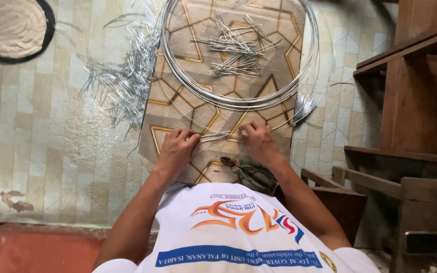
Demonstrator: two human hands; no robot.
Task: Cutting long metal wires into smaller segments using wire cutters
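Left hand point(177, 146): I see it clenched, fingertips pinching the left end of a short wire piece point(217, 135) near the front edge of the table point(173, 108).
Right hand point(259, 141): likewise clenched, gripping the right end of that same wire piece; the two hands sit well apart with the wire spanning between them.
Wire piece: thin and silver, lying just above the patterned top of the table; where it ends inside either grip I cannot tell.
Pliers point(249, 172): dark handles at the front edge of the table, just below my right wrist, partly covered by the forearm and shirt.
Wire coil point(238, 98): large ring of many silver loops toward the far edge of the table; its top is cut off by the frame.
Cut pieces point(233, 48): a loose pile inside the coil, no container around them.
Floor pile point(122, 76): tangled silver scraps on the tiled floor off the left edge of the table; single strands are hard to separate.
Round mat point(11, 28): on the floor at far left, cropped.
Wooden furniture point(416, 101): to the right, cropped, its kind unclear.
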